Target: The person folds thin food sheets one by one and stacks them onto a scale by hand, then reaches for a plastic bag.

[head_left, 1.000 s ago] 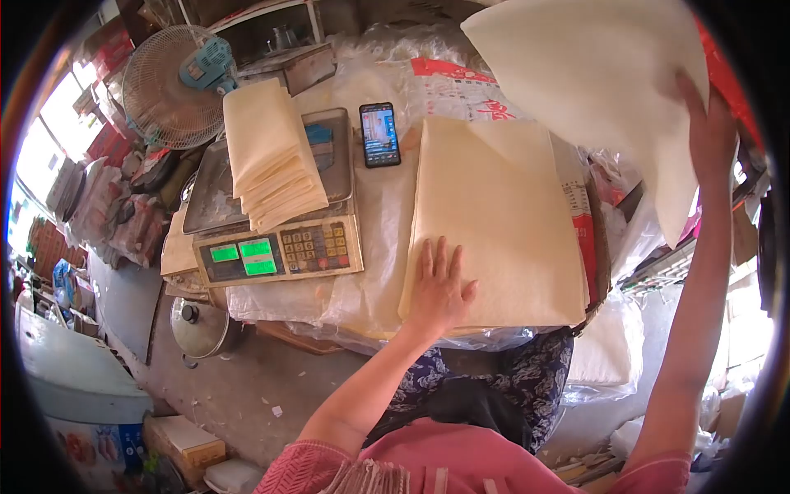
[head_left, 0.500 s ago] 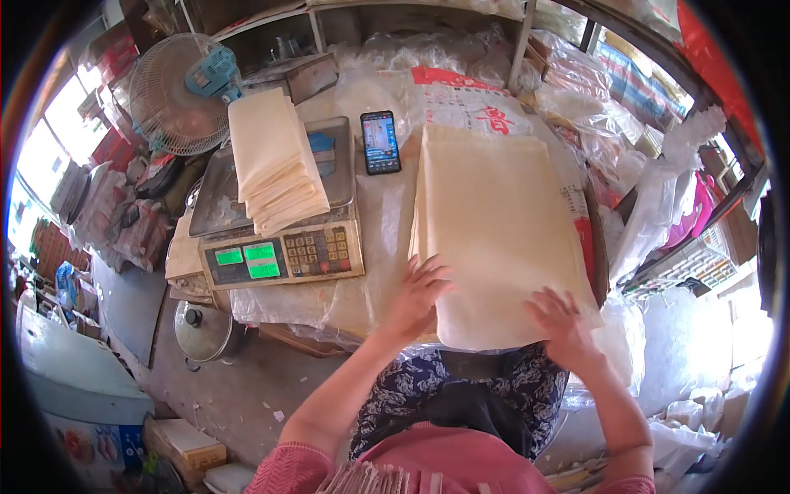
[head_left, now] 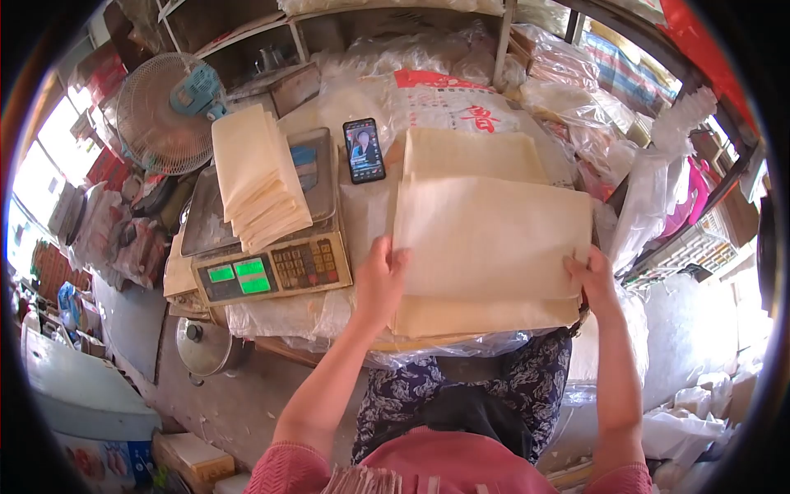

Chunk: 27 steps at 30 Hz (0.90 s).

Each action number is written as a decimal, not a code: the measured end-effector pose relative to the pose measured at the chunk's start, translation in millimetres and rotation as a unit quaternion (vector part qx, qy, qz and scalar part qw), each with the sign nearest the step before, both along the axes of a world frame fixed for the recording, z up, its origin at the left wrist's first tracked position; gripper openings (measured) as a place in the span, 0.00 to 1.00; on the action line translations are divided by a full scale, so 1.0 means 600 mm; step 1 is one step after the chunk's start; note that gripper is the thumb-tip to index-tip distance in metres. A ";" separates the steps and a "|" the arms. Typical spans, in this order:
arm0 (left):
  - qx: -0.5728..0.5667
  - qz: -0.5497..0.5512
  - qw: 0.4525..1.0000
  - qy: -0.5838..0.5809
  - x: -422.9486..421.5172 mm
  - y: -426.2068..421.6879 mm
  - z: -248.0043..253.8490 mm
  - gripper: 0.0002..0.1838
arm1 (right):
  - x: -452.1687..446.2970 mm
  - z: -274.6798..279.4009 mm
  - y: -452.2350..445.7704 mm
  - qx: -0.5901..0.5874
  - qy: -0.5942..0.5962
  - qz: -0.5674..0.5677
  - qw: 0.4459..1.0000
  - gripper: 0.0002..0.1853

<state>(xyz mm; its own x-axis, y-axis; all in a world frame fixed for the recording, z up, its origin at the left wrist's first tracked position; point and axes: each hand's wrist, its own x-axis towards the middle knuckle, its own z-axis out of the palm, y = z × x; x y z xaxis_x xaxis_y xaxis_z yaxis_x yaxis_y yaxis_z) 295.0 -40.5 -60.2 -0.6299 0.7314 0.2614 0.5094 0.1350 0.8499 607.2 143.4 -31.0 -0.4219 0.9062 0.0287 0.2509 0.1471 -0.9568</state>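
Note:
A thin cream sheet (head_left: 494,239) is pinched at its left edge by my left hand (head_left: 380,281) and at its right edge by my right hand (head_left: 594,278). Both hands have their fingers closed on it. It lies across a stack of similar sheets (head_left: 473,154), whose far and near ends stick out from under it. To the left, a folded pile of cream sheets (head_left: 257,177) rests on the metal pan of a digital scale (head_left: 309,270) with green lit displays. Whether the material is paper or something else, I cannot tell.
A phone (head_left: 364,150) with its screen on lies beyond my left hand. Under the stack is a printed white sack (head_left: 444,103). A fan (head_left: 164,111) stands at the far left, a lidded pot (head_left: 204,346) below the table edge, and plastic bags (head_left: 658,189) hang at right.
Both hands, open over the stack before, have closed on the edges of a top sheet. That sheet now lies crosswise over the stack. The whole view has shifted slightly.

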 end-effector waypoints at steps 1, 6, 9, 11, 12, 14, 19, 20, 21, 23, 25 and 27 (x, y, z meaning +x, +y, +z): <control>0.046 0.032 0.997 0.049 0.003 0.015 -0.004 0.17 | -0.018 -0.020 0.019 0.009 -0.031 -0.029 0.999 0.14; -0.097 -0.133 0.923 0.348 0.034 0.036 -0.033 0.29 | -0.057 -0.089 0.076 0.181 -0.210 -0.095 0.956 0.23; -0.178 -0.167 0.899 0.363 0.043 0.037 -0.062 0.37 | -0.071 -0.093 0.083 0.205 -0.255 -0.111 0.938 0.26; -0.165 -0.168 0.893 0.382 0.040 0.037 -0.069 0.40 | -0.075 -0.095 0.088 0.200 -0.278 -0.107 0.933 0.28; -0.167 -0.176 0.893 0.379 0.038 0.040 -0.068 0.41 | -0.075 -0.101 0.094 0.225 -0.295 -0.106 0.923 0.28; -0.171 -0.190 0.892 0.372 0.031 0.048 -0.065 0.43 | -0.078 -0.107 0.104 0.275 -0.326 -0.104 0.899 0.28; -0.129 -0.199 0.898 0.372 0.020 0.052 -0.078 0.43 | -0.077 -0.071 0.091 0.193 -0.310 -0.091 0.926 0.31; -0.114 -0.198 0.898 0.375 0.018 0.053 -0.080 0.42 | -0.079 -0.060 0.084 0.185 -0.325 -0.095 0.923 0.31; -0.126 -0.204 0.897 0.373 0.017 0.053 -0.079 0.43 | -0.079 -0.045 0.073 0.198 -0.345 -0.090 0.913 0.32; -0.151 -0.217 0.892 0.368 0.016 0.052 -0.077 0.46 | -0.094 0.003 0.024 0.224 -0.385 -0.082 0.891 0.32; -0.155 -0.217 0.888 0.376 0.016 0.051 -0.076 0.46 | -0.095 -0.026 0.007 0.358 -0.332 -0.040 0.872 0.31; -0.162 -0.218 0.887 0.373 0.017 0.050 -0.073 0.46 | -0.097 -0.044 -0.012 0.415 -0.304 0.009 0.858 0.30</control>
